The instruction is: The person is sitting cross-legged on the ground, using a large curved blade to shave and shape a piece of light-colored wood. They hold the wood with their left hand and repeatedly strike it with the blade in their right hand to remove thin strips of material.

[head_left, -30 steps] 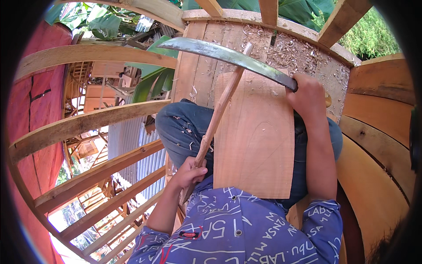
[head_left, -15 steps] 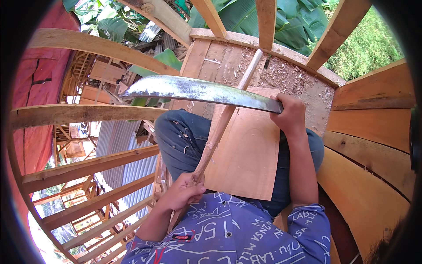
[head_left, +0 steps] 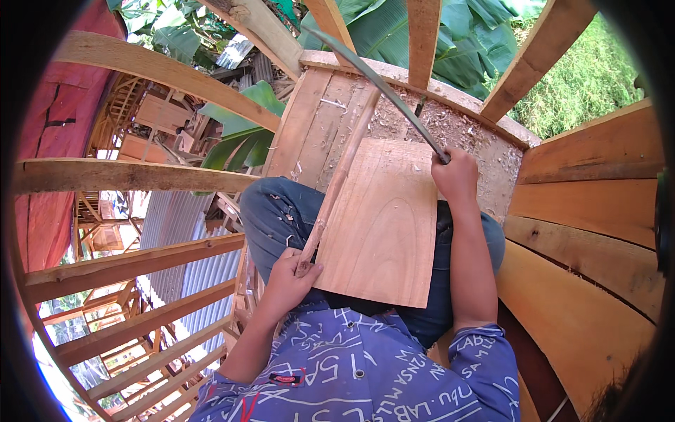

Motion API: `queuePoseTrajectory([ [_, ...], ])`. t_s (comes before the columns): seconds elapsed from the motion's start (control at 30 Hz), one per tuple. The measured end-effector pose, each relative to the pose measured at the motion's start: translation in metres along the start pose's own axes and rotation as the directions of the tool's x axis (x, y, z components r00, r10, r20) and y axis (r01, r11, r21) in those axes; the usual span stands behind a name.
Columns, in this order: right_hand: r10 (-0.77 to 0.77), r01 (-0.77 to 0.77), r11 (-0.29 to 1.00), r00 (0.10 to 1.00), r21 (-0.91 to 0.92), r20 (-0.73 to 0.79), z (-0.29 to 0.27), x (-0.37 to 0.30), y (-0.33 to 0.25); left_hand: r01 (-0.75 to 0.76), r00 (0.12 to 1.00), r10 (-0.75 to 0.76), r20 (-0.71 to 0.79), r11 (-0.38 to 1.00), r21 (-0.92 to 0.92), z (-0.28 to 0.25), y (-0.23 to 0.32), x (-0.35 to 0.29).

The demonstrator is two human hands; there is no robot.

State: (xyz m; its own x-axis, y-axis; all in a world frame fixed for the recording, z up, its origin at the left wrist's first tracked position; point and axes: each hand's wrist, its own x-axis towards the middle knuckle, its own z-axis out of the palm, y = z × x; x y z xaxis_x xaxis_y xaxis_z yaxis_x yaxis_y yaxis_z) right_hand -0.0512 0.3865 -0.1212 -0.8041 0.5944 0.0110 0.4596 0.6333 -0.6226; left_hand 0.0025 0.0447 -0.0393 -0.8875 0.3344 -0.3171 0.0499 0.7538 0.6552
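Trimming in hand: left hand [head_left: 288, 278] clamps the stick [head_left: 339, 179] against the board [head_left: 383, 225], right hand [head_left: 455, 176] grips the raised blade [head_left: 380, 88]; next calls for a controlled downstroke clear of fingers.

Outdoors in daylight w/ curved wooden ribs [head_left: 140, 67] all around, stacked hull planks [head_left: 590, 211] on the right side, sawdust-covered board [head_left: 450, 130] up front, red tarp [head_left: 49, 141] left, corrugated metal sheets [head_left: 186, 243] below & banana leaves [head_left: 464, 42] beyond.

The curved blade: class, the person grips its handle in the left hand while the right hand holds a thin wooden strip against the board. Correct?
No. In the head view the right hand grips the curved blade; the left hand holds the wooden strip against the board.
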Motion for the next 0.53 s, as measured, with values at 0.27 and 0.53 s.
queuePoseTrajectory([
  [0.27, 0.127, -0.14, 0.975, 0.989, 0.172, 0.081, 0.027, 0.016, 0.016, 0.249, 0.956, -0.183, 0.23, 0.922, -0.298, -0.009, -0.005, 0.001],
  [0.53, 0.203, -0.27, 0.92, 0.949, 0.285, 0.243, 0.033, 0.022, 0.027, 0.165, 0.961, -0.074, 0.267, 0.928, -0.335, -0.009, -0.012, -0.011],
])
